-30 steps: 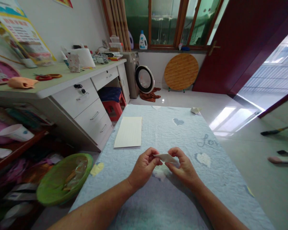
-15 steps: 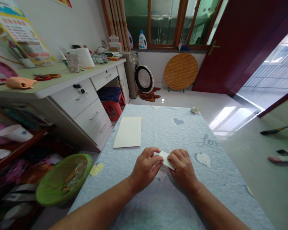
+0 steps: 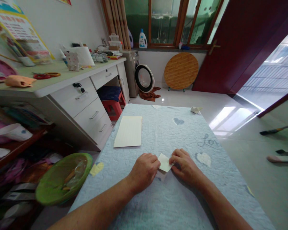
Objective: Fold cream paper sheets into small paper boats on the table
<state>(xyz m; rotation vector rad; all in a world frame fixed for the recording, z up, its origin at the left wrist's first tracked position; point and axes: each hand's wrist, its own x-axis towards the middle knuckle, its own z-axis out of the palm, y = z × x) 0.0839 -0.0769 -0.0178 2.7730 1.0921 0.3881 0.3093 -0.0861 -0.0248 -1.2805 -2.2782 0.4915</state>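
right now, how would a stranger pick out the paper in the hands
Find the pale blue cloth, then the left hand and right hand over it. Between them is the small paper, held by both, unlike the larger sheet and folded piece lying farther away.

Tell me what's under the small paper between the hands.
The blue cloth shows around the small paper, with a pale patch at its near edge; what lies directly beneath is covered.
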